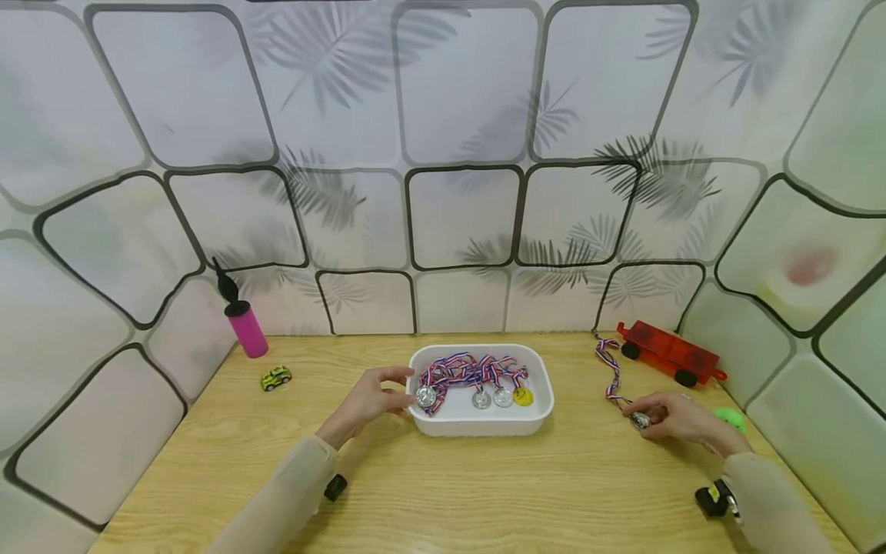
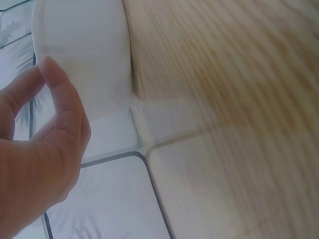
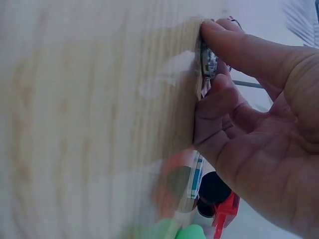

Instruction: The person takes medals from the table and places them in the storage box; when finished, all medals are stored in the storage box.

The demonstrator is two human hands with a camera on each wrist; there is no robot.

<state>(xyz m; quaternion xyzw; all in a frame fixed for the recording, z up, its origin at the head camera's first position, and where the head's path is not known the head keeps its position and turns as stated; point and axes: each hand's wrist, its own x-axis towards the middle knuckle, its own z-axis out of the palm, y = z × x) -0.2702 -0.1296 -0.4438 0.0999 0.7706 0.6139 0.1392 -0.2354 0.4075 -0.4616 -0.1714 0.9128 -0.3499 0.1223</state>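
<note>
A white plastic tray [image 1: 477, 428] stands mid-table with silver medals [image 1: 481, 399] and a gold medal [image 1: 522, 396] inside, their red, white and blue ribbons [image 1: 471, 369] heaped along the back. My left hand [image 1: 367, 404] holds the tray's left end; in the left wrist view, thumb and forefinger meet at the rim of the tray [image 2: 82, 35]. Over on the right, my right hand [image 1: 681, 419] pinches a silver medal [image 1: 640, 420] low at the tabletop. Its ribbon [image 1: 612, 369] trails back towards the wall. The right wrist view shows that medal [image 3: 209, 62] edge-on between thumb and fingers.
Behind my right hand is a red toy trailer [image 1: 667, 354] with black wheels, and a bright green object [image 1: 730, 418] lies partly hidden beside the wrist. At the left are a small green toy car [image 1: 276, 378] and a pink balloon pump [image 1: 248, 331]. Patterned walls [image 1: 464, 215] enclose the table.
</note>
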